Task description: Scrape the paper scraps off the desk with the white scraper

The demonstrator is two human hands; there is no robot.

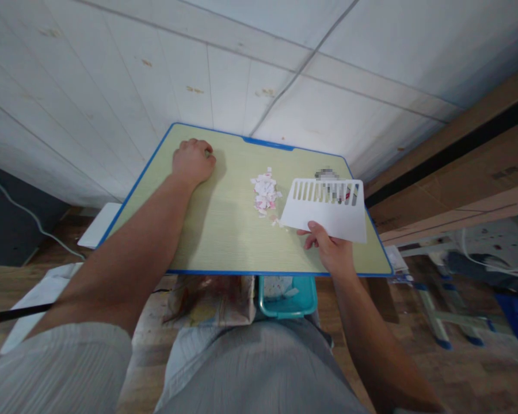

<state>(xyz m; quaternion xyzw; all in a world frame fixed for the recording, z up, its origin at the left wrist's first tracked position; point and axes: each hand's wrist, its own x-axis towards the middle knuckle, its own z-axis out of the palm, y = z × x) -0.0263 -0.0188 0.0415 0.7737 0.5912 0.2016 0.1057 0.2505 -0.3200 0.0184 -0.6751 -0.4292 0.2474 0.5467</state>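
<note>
My right hand (pixel 334 253) grips the near edge of a flat white panel with a row of slots (pixel 328 217), thumb on top. The panel is held over the right side of the table. Just left of it lies a small heap of torn paper scraps (pixel 265 192), white with some pink. At the table's far left, my left hand (pixel 194 161) rests with its fingers curled closed; what they hold, if anything, is hidden. Partly behind the panel's slots sits a blurred-out grey item (pixel 327 174).
The pale yellow table (pixel 224 230) has a blue rim and stands against a white panelled wall (pixel 228 86). Below its near edge are a teal plastic basket (pixel 288 313) with paper bits and a patterned bag (pixel 216 299). Cardboard boxes (pixel 457 167) are stacked at the right.
</note>
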